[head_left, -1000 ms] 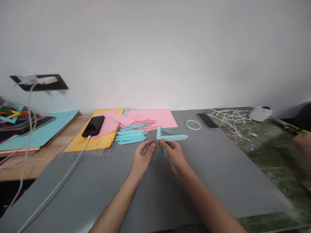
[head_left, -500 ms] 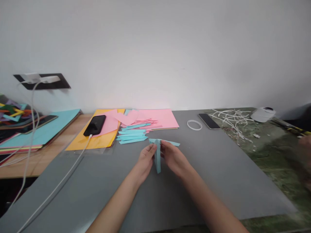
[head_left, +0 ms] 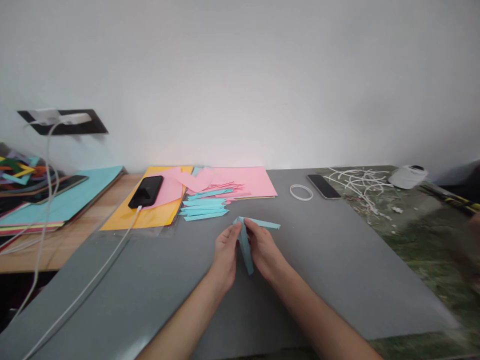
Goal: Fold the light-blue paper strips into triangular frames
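Two bare hands work a folded light-blue paper piece (head_left: 245,240) over a grey mat (head_left: 337,270), centre of the head-cam view. The left hand (head_left: 226,252) is curled w/ thumb and fingertips pinched on the piece's left edge; the right hand (head_left: 264,250) is likewise closed, fingertips gripping its right edge near the top. One strip of the piece points down toward the person between the two hands, another (head_left: 262,223) runs off to the right just past the right hand's fingers. Whether the piece touches the mat or is held just clear of it can't be told.

Just beyond the hands, a small stack of light-blue paper strips (head_left: 204,209) lies at the mat's far edge, touching pink sheets (head_left: 247,181) that overlap an orange sheet (head_left: 150,215). A black phone (head_left: 146,191) rests on the orange and pink paper w/ a white cable (head_left: 93,282) plugged in, trailing toward the near-left corner. Right of the pink sheets: a white ring (head_left: 300,192), then a second dark phone (head_left: 323,186), near each other but apart. Further right, a tangle of white cord (head_left: 356,182) on a green marbled surface (head_left: 412,235), w/ a white roll-like object (head_left: 407,176) behind. Far left, a teal sheet (head_left: 63,202) tops a paper stack on a wooden tabletop (head_left: 56,250), beside a pile of multicoloured offcuts (head_left: 18,172). A blurred form at the right frame edge may be another person; too blurred to tell
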Demonstrator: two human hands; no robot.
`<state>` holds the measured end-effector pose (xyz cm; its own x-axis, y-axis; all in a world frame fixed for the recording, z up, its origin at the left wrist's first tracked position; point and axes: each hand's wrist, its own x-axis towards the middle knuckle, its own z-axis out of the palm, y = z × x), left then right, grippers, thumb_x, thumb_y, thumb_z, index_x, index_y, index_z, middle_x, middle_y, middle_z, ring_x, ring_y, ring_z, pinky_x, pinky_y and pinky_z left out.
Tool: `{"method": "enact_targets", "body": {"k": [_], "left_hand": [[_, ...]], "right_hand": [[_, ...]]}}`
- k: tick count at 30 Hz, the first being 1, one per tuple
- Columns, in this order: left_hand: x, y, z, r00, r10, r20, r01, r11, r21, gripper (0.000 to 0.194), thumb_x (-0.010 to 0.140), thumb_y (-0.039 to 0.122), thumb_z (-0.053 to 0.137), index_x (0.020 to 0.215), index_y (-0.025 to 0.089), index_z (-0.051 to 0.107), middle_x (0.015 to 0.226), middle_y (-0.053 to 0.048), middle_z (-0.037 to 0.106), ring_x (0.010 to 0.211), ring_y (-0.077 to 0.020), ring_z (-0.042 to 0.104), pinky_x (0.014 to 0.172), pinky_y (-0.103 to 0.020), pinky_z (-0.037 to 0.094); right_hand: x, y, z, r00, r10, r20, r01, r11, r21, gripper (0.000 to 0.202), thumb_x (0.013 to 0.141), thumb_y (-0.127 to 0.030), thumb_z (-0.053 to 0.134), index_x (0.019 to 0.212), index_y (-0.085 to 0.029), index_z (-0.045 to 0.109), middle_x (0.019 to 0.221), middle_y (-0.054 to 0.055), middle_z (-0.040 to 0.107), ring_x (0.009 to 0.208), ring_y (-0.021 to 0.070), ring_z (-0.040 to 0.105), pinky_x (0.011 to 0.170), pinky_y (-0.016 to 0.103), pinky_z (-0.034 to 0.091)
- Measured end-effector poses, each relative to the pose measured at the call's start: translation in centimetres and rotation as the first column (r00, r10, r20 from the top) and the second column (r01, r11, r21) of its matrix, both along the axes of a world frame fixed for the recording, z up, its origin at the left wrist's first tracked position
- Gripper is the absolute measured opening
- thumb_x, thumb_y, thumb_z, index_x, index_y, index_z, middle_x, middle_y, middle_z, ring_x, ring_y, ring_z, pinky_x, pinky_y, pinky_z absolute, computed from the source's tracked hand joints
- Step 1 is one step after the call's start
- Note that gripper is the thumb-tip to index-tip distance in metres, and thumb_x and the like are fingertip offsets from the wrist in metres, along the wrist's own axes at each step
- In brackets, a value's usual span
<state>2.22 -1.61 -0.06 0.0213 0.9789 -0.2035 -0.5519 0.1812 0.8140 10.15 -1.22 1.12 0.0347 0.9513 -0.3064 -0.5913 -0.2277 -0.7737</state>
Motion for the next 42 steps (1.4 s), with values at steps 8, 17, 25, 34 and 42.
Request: {"method": "enact_targets", "body": {"k": [8,17,25,34,42], "left_hand": [[0.3,-0.3,0.2,0.998,0.026,0.060,-0.024,0.999,-0.030,0.026,0.065,0.038,0.069,0.077,0.016,0.064,0.070,-0.001,0.068,0.068,-0.0142,0.063,0.064,-0.025,0.046],[-2.1,1.4,1.7,0.996,0.090,0.025,-0.091,0.995,0.048,0.023,0.066,0.035,0.070,0.074,0.016,0.062,0.063,0.002,0.065,0.054,-0.0093,0.059,0.057,-0.020,0.045],[-1.9,1.5,1.3,0.988,-0.025,-0.152,0.033,0.998,0.053,0.025,0.059,0.034,0.075,0.072,0.014,0.067,0.065,0.000,0.068,0.055,-0.0078,0.058,0.055,-0.016,0.043],[-1.8,1.3,0.9,0.915,0.151,-0.375,-0.074,0.975,0.212,0.027,0.058,0.032,0.075,0.076,0.015,0.063,0.065,0.000,0.066,0.060,-0.0099,0.059,0.058,-0.018,0.044],[-2.1,1.3,0.5,0.754,0.372,-0.541,-0.062,0.860,0.506,0.018,0.067,0.029,0.068,0.080,0.018,0.070,0.078,-0.004,0.067,0.069,-0.0137,0.060,0.067,-0.025,0.048]], "right_hand": [[-0.4,-0.3,-0.3,0.999,-0.025,0.033,0.024,1.000,0.016,0.025,0.060,-0.041,0.070,0.066,-0.017,0.063,0.065,0.003,0.066,0.067,0.0179,0.060,0.064,0.029,0.044],[0.1,-1.0,-0.1,0.952,-0.073,0.297,0.051,0.996,0.078,0.036,0.072,-0.040,0.057,0.045,-0.018,0.050,0.040,-0.004,0.041,0.037,0.0086,0.037,0.041,0.024,0.029],[2.6,0.8,1.0,0.687,-0.388,0.614,-0.137,0.761,0.634,0.013,0.076,-0.025,0.058,0.083,-0.023,0.068,0.087,0.004,0.064,0.085,0.0161,0.058,0.079,0.030,0.043],[2.7,1.2,0.4,0.712,-0.336,0.616,-0.167,0.772,0.614,0.010,0.076,-0.023,0.059,0.080,-0.023,0.068,0.081,0.002,0.066,0.079,0.0157,0.059,0.074,0.029,0.044],[2.6,1.6,-0.5,0.735,-0.306,0.605,-0.144,0.802,0.580,0.009,0.075,-0.026,0.061,0.079,-0.022,0.068,0.079,0.003,0.067,0.077,0.0152,0.059,0.068,0.027,0.044]]}}
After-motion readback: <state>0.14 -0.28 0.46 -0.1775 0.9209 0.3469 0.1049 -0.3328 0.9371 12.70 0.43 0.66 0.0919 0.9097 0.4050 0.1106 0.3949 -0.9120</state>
